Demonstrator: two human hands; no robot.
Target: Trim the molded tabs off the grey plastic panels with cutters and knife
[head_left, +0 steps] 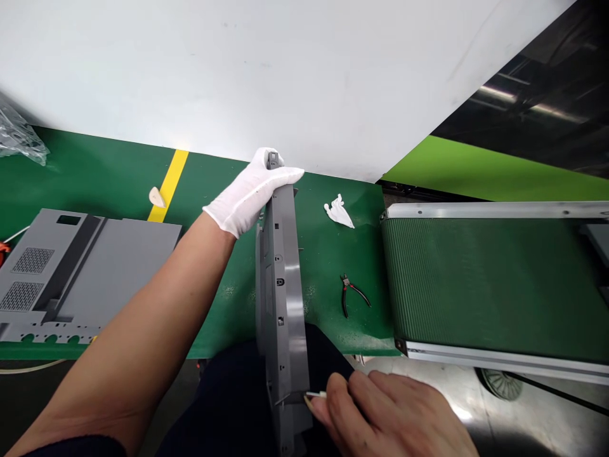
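Bare right hand [394, 412] pinched a small pale tool [315, 395] against the grey panel [283, 285]
Standing on edge, the panel's long axis ran away from the camera over the green table [118, 171]; gloved left hand [252, 190] closed over its far end
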